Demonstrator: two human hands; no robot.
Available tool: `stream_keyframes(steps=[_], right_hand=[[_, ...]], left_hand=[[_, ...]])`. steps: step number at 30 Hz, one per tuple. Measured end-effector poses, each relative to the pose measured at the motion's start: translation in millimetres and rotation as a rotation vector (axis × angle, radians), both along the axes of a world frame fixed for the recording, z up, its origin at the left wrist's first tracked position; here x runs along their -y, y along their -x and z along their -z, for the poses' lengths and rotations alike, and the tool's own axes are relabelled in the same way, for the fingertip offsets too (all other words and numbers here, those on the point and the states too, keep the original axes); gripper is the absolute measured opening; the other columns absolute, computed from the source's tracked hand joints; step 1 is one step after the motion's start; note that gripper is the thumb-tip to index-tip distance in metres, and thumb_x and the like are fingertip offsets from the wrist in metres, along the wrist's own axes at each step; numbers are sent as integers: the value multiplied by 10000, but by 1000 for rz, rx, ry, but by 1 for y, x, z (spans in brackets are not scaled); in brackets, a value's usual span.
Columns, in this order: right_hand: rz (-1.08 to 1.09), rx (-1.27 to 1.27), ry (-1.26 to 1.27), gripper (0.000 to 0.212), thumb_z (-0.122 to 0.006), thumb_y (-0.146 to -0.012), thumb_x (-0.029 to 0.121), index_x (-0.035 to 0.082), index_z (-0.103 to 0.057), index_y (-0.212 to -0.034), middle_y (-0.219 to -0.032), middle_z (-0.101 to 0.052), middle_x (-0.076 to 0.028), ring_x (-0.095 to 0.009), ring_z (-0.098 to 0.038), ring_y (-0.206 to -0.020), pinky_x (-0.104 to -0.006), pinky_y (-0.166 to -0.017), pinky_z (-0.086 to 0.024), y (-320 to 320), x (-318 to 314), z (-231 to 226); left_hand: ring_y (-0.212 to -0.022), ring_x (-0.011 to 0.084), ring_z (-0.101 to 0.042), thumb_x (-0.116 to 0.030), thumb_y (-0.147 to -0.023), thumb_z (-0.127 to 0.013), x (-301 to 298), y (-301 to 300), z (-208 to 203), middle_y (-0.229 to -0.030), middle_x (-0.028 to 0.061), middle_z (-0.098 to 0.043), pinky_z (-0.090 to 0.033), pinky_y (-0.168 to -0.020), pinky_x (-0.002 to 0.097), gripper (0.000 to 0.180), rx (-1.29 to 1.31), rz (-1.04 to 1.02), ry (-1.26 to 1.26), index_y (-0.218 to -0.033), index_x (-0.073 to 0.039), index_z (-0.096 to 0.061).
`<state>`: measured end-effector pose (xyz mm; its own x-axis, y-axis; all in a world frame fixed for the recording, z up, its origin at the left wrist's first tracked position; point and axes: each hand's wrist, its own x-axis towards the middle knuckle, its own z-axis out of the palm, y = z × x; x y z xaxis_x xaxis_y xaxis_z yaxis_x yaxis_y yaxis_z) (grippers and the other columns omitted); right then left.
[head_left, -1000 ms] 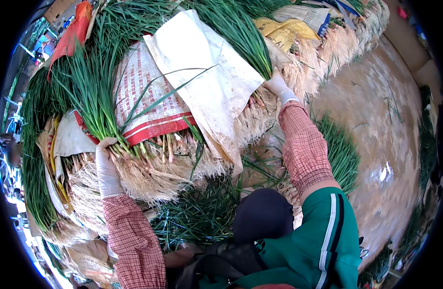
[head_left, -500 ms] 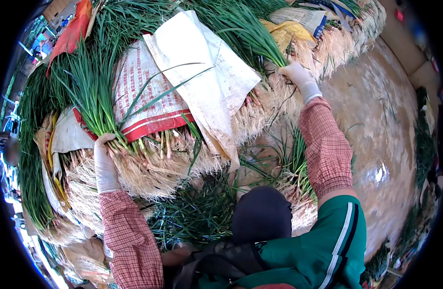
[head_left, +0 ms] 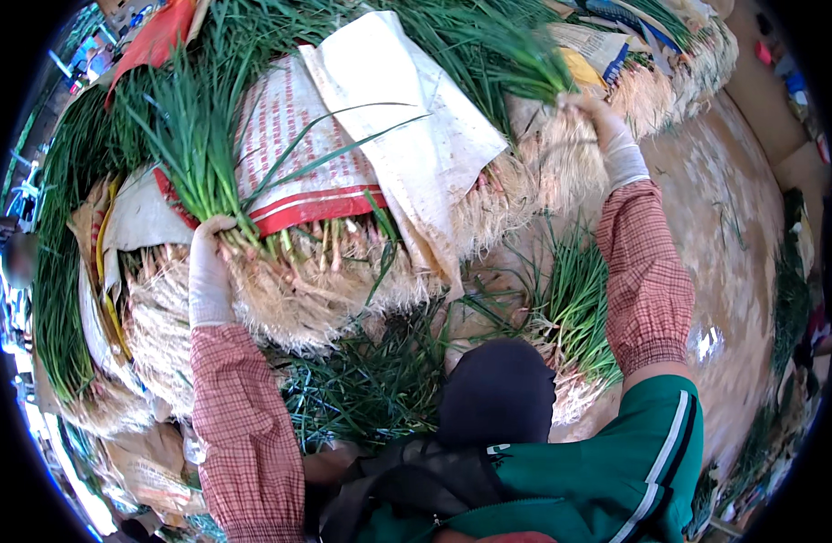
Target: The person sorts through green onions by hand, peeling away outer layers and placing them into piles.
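Note:
Two whitish gloves cover my hands. My left hand (head_left: 214, 249) is closed round the base of a bunch of scallions (head_left: 199, 167), its green leaves pointing away over the pile. At the far right, my right hand (head_left: 597, 118) grips another bunch of scallions (head_left: 538, 63) by its lower stems; those leaves are blurred and fan out to the left. Between the hands, a white woven sack with red print (head_left: 285, 149) and a plain white sheet (head_left: 389, 100) lie over the heaped scallions. Pale roots (head_left: 316, 308) stick out below the sack's red edge.
Loose green leaves (head_left: 362, 398) litter the floor by my knee (head_left: 497, 394). A smaller heap of scallions (head_left: 574, 308) lies near my right forearm. Wet brown floor (head_left: 715, 235) stretches to the right. A red sheet (head_left: 158, 45) covers the far left of the pile.
My right hand has moved away and to the right with its bunch. The left hand keeps its hold at the pile's edge. The whole view has shifted slightly.

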<state>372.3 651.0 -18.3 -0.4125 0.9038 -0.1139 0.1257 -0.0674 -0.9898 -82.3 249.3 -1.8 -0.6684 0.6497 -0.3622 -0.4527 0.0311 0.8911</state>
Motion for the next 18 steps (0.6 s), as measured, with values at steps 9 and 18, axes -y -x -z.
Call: stream_keyframes(steps=[9, 18], right_hand=[[-608, -771, 148, 283, -560, -918, 225, 5, -615, -1087, -1022, -661, -145, -235, -668, -860, -349, -784, -571, 101, 93, -159], [-637, -348, -451, 259, -483, -965, 253, 45, -632, -1002, -868, -654, -83, -140, -656, -795, -298, -749, -554, 275, 252, -160]], left_hand=[[-451, 255, -593, -69, -775, -573, 24, 19, -64, -614, 128, -623, -534, -448, 344, 113, -50, 163, -184, -792, 40, -600], [-454, 155, -578, -97, -862, -556, 62, 4, -150, -610, 61, -621, -474, -458, 211, 150, -499, 159, -160, -768, -11, -636]])
